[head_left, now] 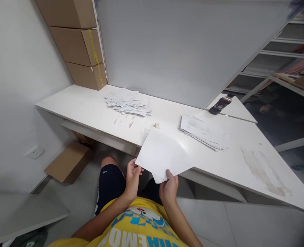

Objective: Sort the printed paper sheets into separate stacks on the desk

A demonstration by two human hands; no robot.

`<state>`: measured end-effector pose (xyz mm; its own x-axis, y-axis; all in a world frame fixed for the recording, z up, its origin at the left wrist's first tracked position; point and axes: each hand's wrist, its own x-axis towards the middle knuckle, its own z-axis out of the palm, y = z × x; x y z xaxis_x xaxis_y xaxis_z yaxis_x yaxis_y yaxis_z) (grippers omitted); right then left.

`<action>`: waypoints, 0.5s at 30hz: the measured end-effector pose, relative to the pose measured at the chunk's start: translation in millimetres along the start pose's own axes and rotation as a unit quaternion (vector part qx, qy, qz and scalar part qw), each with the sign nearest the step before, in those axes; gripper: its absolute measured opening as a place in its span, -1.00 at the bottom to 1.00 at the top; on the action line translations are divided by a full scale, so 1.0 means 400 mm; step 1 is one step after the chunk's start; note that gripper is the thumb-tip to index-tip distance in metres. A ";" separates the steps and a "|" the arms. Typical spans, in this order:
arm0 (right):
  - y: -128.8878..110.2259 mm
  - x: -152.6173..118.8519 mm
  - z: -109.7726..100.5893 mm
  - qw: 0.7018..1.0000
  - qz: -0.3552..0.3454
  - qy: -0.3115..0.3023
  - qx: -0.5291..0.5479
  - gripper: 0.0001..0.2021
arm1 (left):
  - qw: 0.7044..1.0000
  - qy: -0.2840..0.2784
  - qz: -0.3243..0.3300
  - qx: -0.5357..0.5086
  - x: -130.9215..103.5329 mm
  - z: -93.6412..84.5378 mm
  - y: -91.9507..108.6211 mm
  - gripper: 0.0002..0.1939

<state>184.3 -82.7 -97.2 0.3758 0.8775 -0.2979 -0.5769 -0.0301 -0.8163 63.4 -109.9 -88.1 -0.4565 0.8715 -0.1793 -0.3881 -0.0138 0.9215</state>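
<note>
Several white paper sheets (164, 154) overlap at angles above the front edge of the white desk (82, 115). My right hand (169, 188) grips their lower edge, its thumb on top. At their left corner, my left hand (133, 176) has its fingers curled, with thumb and fingertips against the paper edge. A messy pile of papers (127, 103) lies at the back left of the desk. To the right sits a neater stack of papers (202, 132). Just behind the held sheets is a small pale block (156, 126).
A dark soda bottle (220, 104) lies tilted near the back right. Stacked cardboard boxes (77, 46) rise at the desk's left end, and another box (68, 162) is on the floor below. A grey panel (183, 48) stands behind. A brownish stain (265, 171) marks the right side.
</note>
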 end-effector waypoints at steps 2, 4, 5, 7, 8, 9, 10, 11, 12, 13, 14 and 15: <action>0.006 -0.006 0.001 1.000 0.012 -0.007 0.003 -0.42 | 1.000 0.009 0.022 0.015 0.009 0.009 0.000 -0.44; 0.011 -0.010 -0.005 1.000 0.021 -0.010 0.001 -0.44 | 0.999 0.018 0.038 0.027 0.026 0.014 0.005 -0.46; 0.012 -0.011 -0.010 1.000 0.023 -0.011 0.000 -0.45 | 0.998 0.018 0.045 0.036 0.036 0.014 0.010 -0.48; 0.012 -0.011 -0.022 0.999 0.031 -0.015 -0.003 -0.47 | 0.996 0.016 0.057 0.062 0.058 0.009 0.019 -0.54; 0.010 -0.010 -0.029 0.999 0.039 -0.018 -0.004 -0.47 | 0.995 0.014 0.063 0.081 0.068 0.006 0.023 -0.57; 0.008 -0.008 -0.035 0.999 0.047 -0.020 -0.004 -0.48 | 0.992 0.011 0.071 0.105 0.076 0.003 0.026 -0.60; 0.005 -0.007 -0.040 0.998 0.057 -0.021 -0.003 -0.48 | 0.988 0.005 0.079 0.131 0.084 0.001 0.029 -0.63; 0.003 -0.007 -0.045 0.997 0.069 -0.023 -0.002 -0.47 | 0.984 -0.002 0.089 0.155 0.090 0.000 0.030 -0.65; 0.000 -0.007 -0.048 0.997 0.079 -0.022 -0.001 -0.46 | 0.979 -0.012 0.099 0.177 0.094 0.002 0.030 -0.67; -0.002 -0.009 -0.051 0.996 0.090 -0.019 0.000 -0.44 | 0.974 -0.023 0.109 0.196 0.096 0.005 0.029 -0.69; -0.004 -0.011 -0.053 0.995 0.099 -0.015 0.001 -0.42 | 0.969 -0.036 0.117 0.214 0.097 0.009 0.025 -0.70; -0.005 -0.014 -0.053 0.994 0.106 -0.009 0.002 -0.40 | 0.964 -0.048 0.123 0.230 0.096 0.015 0.021 -0.71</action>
<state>198.9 -97.9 -104.3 0.2322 0.8599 -0.4547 -0.6453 -0.2135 -0.7335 47.3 -73.7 -85.3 -0.4042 0.9114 0.0775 0.1294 -0.0269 0.9912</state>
